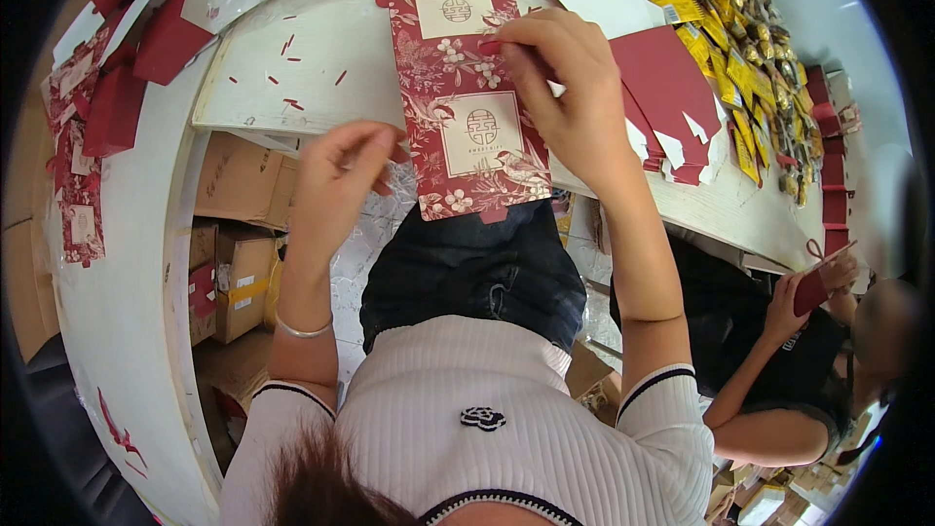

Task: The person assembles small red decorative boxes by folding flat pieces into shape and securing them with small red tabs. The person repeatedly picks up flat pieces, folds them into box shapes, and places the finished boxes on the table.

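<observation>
Two bare hands meet at one flat red paper box blank (467, 93), which lies partly on the white table (292, 68) with its near end hanging over the edge toward us. Our right hand (565, 88) is curled over the blank's right edge, fingertips pinching a small red tab near its upper half. Our left hand (341, 170) sits loosely closed at the blank's lower left edge, thumb and fingers drawn together; we cannot tell whether it grips the card or only touches it. The blank is deep red with a pale floral and bird print and two cream square panels, each bearing a round red emblem.

Just right of it lie more folded red blanks (672, 97) with white undersides, and beyond them a long row of gold-wrapped packets (726, 58). Small red paper scraps (292, 102) dot the tabletop to the left, and another pile of red box pieces (127, 49) crowds the far left corner. Under the table stand brown cardboard cartons (239, 234). At lower right another person's hand (828, 278) holds a red card.
</observation>
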The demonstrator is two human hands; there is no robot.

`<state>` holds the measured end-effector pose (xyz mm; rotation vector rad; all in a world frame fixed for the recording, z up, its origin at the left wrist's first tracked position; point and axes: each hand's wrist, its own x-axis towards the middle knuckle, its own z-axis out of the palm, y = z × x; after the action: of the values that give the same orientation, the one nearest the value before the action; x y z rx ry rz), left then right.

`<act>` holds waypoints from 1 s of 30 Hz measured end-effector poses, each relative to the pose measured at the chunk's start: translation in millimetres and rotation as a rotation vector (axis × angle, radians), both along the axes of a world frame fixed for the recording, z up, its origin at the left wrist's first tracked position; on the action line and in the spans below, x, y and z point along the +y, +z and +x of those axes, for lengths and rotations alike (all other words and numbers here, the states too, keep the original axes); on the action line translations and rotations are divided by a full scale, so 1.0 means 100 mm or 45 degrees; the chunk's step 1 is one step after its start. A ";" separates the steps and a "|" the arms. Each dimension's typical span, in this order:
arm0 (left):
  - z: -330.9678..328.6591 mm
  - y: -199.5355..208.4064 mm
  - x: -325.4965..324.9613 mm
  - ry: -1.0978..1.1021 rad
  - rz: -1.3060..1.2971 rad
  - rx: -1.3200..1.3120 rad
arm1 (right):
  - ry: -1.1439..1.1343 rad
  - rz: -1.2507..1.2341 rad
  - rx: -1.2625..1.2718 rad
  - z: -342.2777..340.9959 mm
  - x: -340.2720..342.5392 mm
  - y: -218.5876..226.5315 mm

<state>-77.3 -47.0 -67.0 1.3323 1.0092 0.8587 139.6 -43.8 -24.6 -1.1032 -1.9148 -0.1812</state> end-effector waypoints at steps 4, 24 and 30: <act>0.27 -0.14 -0.08 -0.108 -0.110 -0.227 | 0.084 0.034 -0.164 -0.04 0.15 -0.08; 0.69 -0.18 -0.03 0.127 -0.279 -0.867 | 0.201 -0.438 -0.039 0.07 0.14 0.01; 0.67 -0.26 0.08 0.040 0.029 -0.653 | 0.192 -0.290 -0.240 0.04 0.15 -0.01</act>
<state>-10.6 -38.5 -92.9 1.0369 0.6186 1.1637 143.7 -29.3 -25.5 -1.1153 -2.2214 0.0186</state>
